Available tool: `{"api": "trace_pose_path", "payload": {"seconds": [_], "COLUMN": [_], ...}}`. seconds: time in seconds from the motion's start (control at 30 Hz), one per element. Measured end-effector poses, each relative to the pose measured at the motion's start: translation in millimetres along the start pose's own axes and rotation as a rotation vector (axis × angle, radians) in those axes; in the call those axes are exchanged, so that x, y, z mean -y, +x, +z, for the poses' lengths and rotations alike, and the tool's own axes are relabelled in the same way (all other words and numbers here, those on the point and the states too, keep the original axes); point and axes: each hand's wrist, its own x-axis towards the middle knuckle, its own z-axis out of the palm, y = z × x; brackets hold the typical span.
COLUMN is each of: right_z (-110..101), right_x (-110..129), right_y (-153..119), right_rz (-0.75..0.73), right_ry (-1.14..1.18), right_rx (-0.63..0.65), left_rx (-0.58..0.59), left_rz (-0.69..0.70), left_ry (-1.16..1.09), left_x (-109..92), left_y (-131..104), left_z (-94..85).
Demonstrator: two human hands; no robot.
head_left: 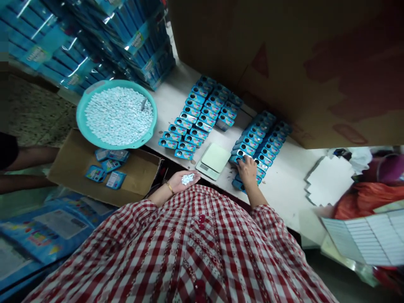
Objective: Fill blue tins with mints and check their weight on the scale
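My left hand (183, 182) lies palm up near the table's front edge, cupping a small heap of white mint-like pellets (187, 179). My right hand (248, 169) reaches down onto the right-hand block of small blue tins (248, 148), its fingers bent around one at the near end; the fingertips are partly hidden. Each tin has a round dark spot on its top face. Between my hands stands a small pale digital scale (215, 159) with nothing on its plate. Another block of blue tins (192, 110) stands in slanting rows behind the scale.
A turquoise basin (82, 122) full of pellets, with a grey scoop (143, 104) in it, sits at left. Below it, a cardboard box (135, 170) holds several blue packs. Wrapped blue stacks (139, 42) and a large carton (252, 42) stand behind. White cards (331, 179) lie right. Another person's legs show far left.
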Motion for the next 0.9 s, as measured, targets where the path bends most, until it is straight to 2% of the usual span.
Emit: {"api": "trace_pose_path", "payload": {"seconds": [0.1, 0.2, 0.33, 0.43, 0.53, 0.63, 0.73, 0.8, 0.9], "right_z": [-3.8, -23.3, -46.2, -46.3, -39.8, -35.4, -31.6, -27.6, -20.3], "right_x": [2.3, 6.3, 35.0, 65.2, 77.8, 64.3, 38.3, 24.5, 17.1], "right_y": [-2.6, -8.7, -2.7, 14.0, 20.7, 9.4, -7.7, -15.9, -21.9], "right_rz": [-0.024, -0.079, -0.251, -0.314, -0.326, -0.272, -0.122, -0.032, 0.048], "right_ry": [-0.042, -0.034, 0.011, 0.047, 0.124, 0.275, 0.409, 0.463, 0.517], "right_rx": [-0.001, -0.029, -0.004, 0.047, 0.034, -0.101, -0.24, -0.279, -0.256], "left_rx": [0.056, 0.077, 0.066, 0.106, 0.106, 0.077, 0.055, 0.045, 0.029], "left_rz": [-0.008, -0.003, 0.006, 0.016, 0.024, 0.049, 0.076, 0.089, 0.109], "left_ry": [0.011, -0.016, -0.052, -0.071, -0.083, -0.098, -0.123, -0.136, -0.146], "left_x": [2.5, 5.3, 9.7, 12.6, 14.4, 14.8, 12.6, 10.2, 7.4], "left_y": [3.1, 2.3, 1.5, 2.3, 1.1, -3.4, -8.2, -9.8, -10.1], "left_z": [5.5, 5.3, 2.7, 2.1, 1.1, -1.0, -3.5, -4.9, -5.8]}}
